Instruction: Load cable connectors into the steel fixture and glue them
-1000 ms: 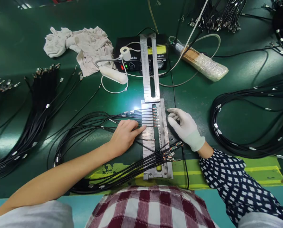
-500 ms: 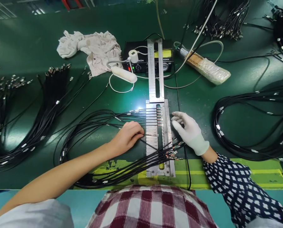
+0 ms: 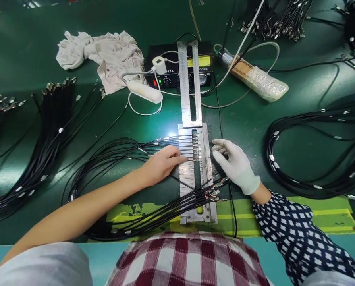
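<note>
My bare left hand (image 3: 164, 165) pinches a thin black cable (image 3: 190, 159) over the slotted metal fixture (image 3: 187, 186). The cable's end lies at the near side of a row of black cables (image 3: 188, 143) set side by side across the fixture, their metal-tipped ends over its long slot. My right hand (image 3: 235, 165), in a white glove, rests just right of the fixture with thumb and fingers apart and holds nothing visible. A loose bundle of black cables (image 3: 177, 208) crosses the fixture's near part, its stripped, crimped ends (image 3: 215, 192) pointing right.
Behind the fixture stands a black control box (image 3: 173, 81), with a slotted metal bar (image 3: 184, 87) in front. A white lamp (image 3: 144, 91), crumpled cloth (image 3: 114, 55) and a plastic-wrapped handle (image 3: 262, 83) lie about. More cable bundles sit left (image 3: 54, 119) and right (image 3: 273, 159).
My left hand has moved away from me and slightly right, bringing the cable's end up beside the row in the fixture. My right hand has stayed nearly in place beside it.
</note>
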`<state>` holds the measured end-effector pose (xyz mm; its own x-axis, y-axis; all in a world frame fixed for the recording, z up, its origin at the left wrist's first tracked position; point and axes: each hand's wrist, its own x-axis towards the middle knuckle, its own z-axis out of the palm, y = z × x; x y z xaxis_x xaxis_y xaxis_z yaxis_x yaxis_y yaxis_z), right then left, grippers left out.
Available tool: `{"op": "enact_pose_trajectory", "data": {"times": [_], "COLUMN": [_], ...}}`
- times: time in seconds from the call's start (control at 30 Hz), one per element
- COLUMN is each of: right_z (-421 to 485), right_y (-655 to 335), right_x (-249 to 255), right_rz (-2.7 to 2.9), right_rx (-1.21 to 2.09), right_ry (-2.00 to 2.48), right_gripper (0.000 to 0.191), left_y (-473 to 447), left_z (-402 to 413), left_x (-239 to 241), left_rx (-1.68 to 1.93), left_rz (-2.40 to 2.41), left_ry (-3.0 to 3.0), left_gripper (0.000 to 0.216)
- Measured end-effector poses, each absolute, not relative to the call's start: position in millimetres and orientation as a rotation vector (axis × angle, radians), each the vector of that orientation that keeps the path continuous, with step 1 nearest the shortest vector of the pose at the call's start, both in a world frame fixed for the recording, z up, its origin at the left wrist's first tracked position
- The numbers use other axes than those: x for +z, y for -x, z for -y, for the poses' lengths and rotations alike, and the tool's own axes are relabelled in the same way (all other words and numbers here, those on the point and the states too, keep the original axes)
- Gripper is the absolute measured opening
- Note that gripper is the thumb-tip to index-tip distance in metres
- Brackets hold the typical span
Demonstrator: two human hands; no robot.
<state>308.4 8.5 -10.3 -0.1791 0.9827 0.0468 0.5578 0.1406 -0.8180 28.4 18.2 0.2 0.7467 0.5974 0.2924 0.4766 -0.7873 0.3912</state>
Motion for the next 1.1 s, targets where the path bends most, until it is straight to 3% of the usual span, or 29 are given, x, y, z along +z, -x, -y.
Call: {"op": "enact_pose_trajectory", "data": {"times": [0.3, 0.57, 1.1], "right_z": [-8.5, -6.6, -14.5], "right_y": [-310.0, -319.0, -317.6], "right_x": [-10.1, -7.7, -7.3], "right_rz": [1.854, 2.312, 2.539], "right_rx": [0.879, 0.677, 0.508], "right_ry": [1.444, 0.973, 1.003], "right_gripper": [0.027, 0.037, 0.040], "left_y": [-29.8, -30.4, -5.6], "left_z": [-14.5, -3.5, 4.3], "left_x": [-6.5, -7.6, -15.8], "left_rx": [0.612, 0.570, 0.606], "left_rz": [-0.837, -0.969, -0.981], "left_ry": [-2.636, -2.781, -2.869], "left_gripper": [0.029, 0.031, 0.031]}}
